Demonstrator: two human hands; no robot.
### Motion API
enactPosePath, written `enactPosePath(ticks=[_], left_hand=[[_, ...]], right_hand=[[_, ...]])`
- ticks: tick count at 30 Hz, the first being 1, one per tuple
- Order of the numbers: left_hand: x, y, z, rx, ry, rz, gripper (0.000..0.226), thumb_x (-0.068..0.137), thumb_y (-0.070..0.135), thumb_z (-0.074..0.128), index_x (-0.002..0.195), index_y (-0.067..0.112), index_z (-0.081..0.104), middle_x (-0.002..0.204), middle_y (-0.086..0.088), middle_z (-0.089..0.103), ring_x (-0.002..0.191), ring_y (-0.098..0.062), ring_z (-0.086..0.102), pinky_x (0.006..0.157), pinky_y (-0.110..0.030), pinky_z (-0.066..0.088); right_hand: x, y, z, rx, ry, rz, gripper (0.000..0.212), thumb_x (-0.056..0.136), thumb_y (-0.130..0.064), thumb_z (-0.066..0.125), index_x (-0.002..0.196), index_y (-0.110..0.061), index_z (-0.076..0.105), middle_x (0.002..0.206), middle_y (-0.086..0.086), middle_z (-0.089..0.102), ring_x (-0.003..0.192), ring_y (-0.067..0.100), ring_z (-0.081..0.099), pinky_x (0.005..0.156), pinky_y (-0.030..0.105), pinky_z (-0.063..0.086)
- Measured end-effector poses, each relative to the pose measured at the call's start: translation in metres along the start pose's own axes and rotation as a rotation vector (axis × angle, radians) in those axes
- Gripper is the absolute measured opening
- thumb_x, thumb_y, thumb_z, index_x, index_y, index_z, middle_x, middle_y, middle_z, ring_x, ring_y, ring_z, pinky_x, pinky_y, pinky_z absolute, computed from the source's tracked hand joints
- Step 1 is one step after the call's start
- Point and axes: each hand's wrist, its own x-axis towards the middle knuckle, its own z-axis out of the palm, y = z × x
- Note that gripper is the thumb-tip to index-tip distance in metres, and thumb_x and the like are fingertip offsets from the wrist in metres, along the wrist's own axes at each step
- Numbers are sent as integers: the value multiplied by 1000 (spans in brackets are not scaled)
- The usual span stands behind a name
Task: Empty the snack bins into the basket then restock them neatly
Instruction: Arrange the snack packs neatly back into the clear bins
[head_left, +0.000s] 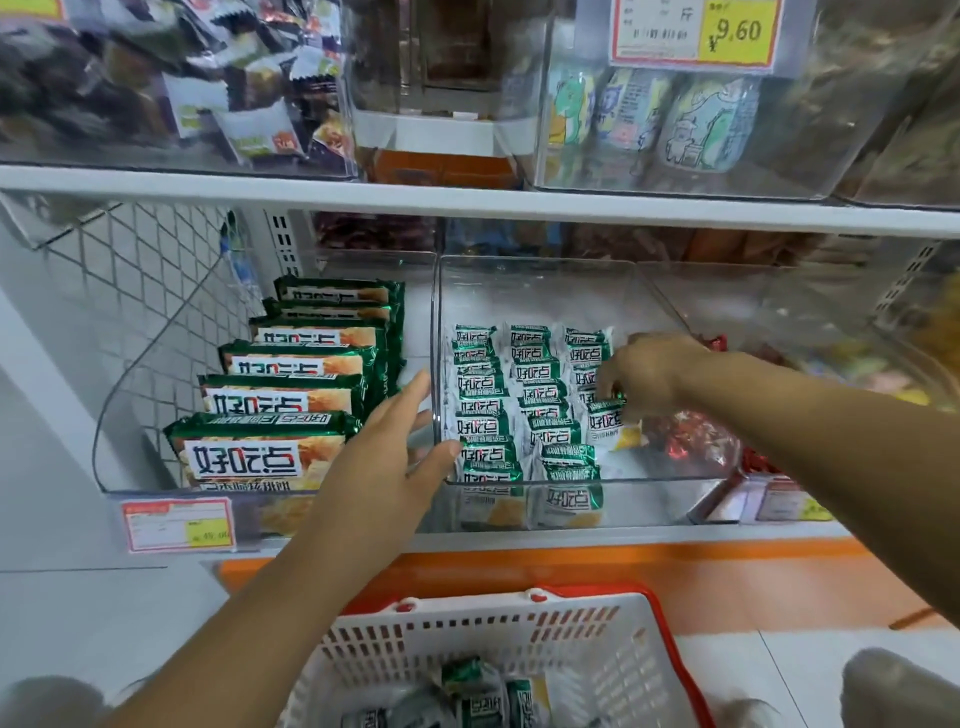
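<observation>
Your left hand (395, 452) is open, with the fingers straight and close together. It lies along the outside of the left wall of the clear middle bin (571, 291), with the thumb at the bin's front left corner. You cannot tell whether it presses on the plastic or only lies beside it.

Your right hand (649, 379) reaches into that bin from the right with its fingers curled downward. They pinch one packet (608, 421), green and white, at the front of the right-hand column and slightly tilted.

The other small packets (488, 410) stand in three tidy columns on the left side of the bin floor, overlapping from back to front. The two left columns reach the front wall, while the right one stops where your hand is.

The left bin (156, 364) holds a row of large green packs (291, 395), leaning one behind the other. A red-bordered price tag (179, 524) hangs on its front.

To the right of the middle bin is a bin of red-wrapped sweets (691, 441).

The white basket (519, 634), with a red rim, sits below the shelf between your forearms. A few loose packets (478, 691) lie jumbled in its bottom.
</observation>
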Motion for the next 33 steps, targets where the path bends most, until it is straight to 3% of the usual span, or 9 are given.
enactPosePath(ticks=[5, 10, 13, 16, 19, 22, 27, 31, 33], left_hand=[[-7, -8, 2, 16, 29, 110, 63, 98, 36, 50, 151, 42, 17, 146, 29, 23, 134, -3, 40, 105, -25, 35], [-44, -12, -2, 149, 207, 327, 45, 98, 26, 51, 141, 34, 45, 136, 26, 35, 125, 12, 30, 103, -23, 29], [-78, -32, 9, 167, 39, 264, 40, 97, 32, 51, 136, 37, 48, 130, 28, 36, 109, 7, 45, 90, -16, 34], [-113, -74, 42, 210, -222, 80, 43, 98, 29, 54, 140, 35, 43, 140, 18, 37, 117, -3, 48, 88, -19, 39], [-145, -113, 88, 245, -451, -140, 47, 99, 31, 52, 144, 31, 39, 146, 8, 38, 122, -13, 52, 94, -26, 44], [-177, -140, 131, 136, -590, -324, 49, 98, 33, 53, 145, 23, 41, 145, 1, 43, 122, -17, 54, 96, -29, 44], [-215, -180, 176, 117, -761, -508, 40, 86, 30, 63, 126, 30, 57, 127, -4, 59, 116, -25, 57, 97, -34, 46], [-230, -205, 190, 197, -835, -505, 61, 87, 32, 65, 143, 18, 45, 137, -11, 51, 125, -31, 49, 100, -34, 40], [-230, -207, 192, 177, -810, -522, 61, 88, 23, 69, 143, 16, 45, 136, -13, 49, 125, -31, 49, 100, -33, 40]], right_hand=[[0, -6, 15, -155, 145, 14, 46, 81, -34, 71, 125, -32, 55, 123, 0, 62, 115, 24, 53, 100, 40, 44], [-53, -22, 0, 614, 596, -20, 30, 86, -29, 67, 115, -25, 59, 98, -5, 64, 90, 10, 57, 80, 28, 46], [-112, -67, 18, 1028, 810, -143, 12, 89, -21, 65, 101, -23, 62, 72, -9, 61, 63, 4, 55, 62, 16, 42], [-145, -117, 70, 985, 543, -266, 15, 91, -30, 62, 104, -23, 62, 72, -7, 60, 63, 8, 56, 57, 18, 43], [-145, -154, 148, 840, 2, -279, 30, 94, -43, 53, 121, -31, 57, 98, -12, 61, 82, 4, 57, 79, 26, 49], [-138, -174, 236, 848, -347, -147, 41, 97, -42, 51, 137, -31, 47, 125, 1, 54, 110, 13, 55, 97, 31, 45], [-148, -200, 313, 964, -530, 10, 51, 92, -47, 56, 138, -25, 48, 129, 3, 59, 111, 18, 58, 97, 32, 46], [-149, -218, 328, 686, -534, -127, 53, 82, -70, 52, 103, -22, 59, 94, -1, 61, 94, 23, 62, 84, 32, 47], [-142, -223, 327, 612, -618, -204, 69, 77, -76, 53, 106, -14, 60, 101, 6, 61, 99, 27, 60, 85, 34, 44]])
